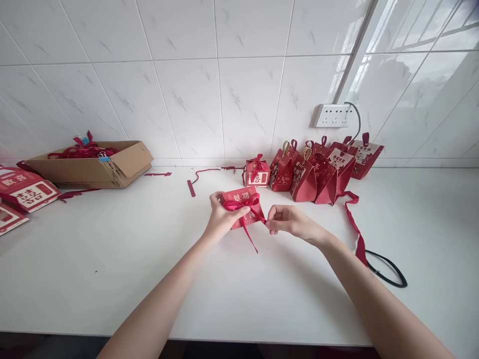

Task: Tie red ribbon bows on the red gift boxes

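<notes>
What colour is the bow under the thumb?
The bow is shiny deep red, seen in the head view.

Table [123,269]: lots of rm L of L arm [187,264], up to carton [80,173] & boxes [35,195], which block back L. Rm btwn forearms too, up to held box [239,193]. Taut ribbon [260,217] bars gap btwn box & R hand [286,219]. Behind: small box [259,179] + bags [325,190], tight row. Strap [352,219] & cable [405,282] in way nr R forearm; open beyond.
</notes>
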The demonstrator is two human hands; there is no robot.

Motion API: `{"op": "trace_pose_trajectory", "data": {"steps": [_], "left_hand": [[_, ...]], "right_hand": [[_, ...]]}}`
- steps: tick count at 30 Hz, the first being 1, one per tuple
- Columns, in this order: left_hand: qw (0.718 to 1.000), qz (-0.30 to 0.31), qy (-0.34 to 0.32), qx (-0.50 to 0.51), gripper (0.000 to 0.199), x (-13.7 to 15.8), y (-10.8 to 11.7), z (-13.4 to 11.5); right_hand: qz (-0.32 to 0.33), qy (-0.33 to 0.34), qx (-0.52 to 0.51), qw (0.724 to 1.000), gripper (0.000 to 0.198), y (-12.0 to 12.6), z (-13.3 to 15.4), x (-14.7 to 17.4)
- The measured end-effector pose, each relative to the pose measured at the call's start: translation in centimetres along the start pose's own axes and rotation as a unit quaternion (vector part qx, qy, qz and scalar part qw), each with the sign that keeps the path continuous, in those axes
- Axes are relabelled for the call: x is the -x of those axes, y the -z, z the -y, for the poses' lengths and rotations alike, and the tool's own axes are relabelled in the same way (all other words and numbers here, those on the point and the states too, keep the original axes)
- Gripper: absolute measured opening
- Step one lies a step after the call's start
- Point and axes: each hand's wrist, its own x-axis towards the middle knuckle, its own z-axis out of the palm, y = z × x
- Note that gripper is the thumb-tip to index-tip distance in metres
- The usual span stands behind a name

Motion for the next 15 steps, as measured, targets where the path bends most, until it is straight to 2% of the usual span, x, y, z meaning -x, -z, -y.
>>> {"op": "trace_pose_trajectory", "data": {"steps": [4,7,9,12,13,15], "left_hand": [[1.0,0.006,-0.006,0.003,0.064,0.1,-0.03,-0.19],[1.0,0.004,-0.011,-0.009,0.064,0.13,-0.12,-0.11],[1.0,0.001,-0.01,-0.021,0.067,0.17,-0.22,0.06],[0.999,0.005,-0.011,-0.038,0.076,0.39,-0.5,0.3],[0.999,0.008,-0.015,-0.041,0.078,0.51,-0.64,0.34],[0.998,0.01,-0.031,-0.047,0.08,0.81,-0.94,0.33]], "right_hand": [[0.029,-0.025,0.077,0.996,0.02,-0.36,-0.17,0.13],[0.063,-0.048,0.098,0.992,0.027,-0.24,-0.42,0.01],[0.008,-0.048,0.115,0.992,0.038,-0.01,-0.39,-0.07],[-0.162,-0.033,0.133,0.977,0.052,0.06,-0.24,-0.21],[-0.187,-0.029,0.128,0.974,0.056,-0.07,-0.2,-0.27],[-0.179,-0.018,0.109,0.978,0.061,-0.56,-0.12,-0.35]]}}
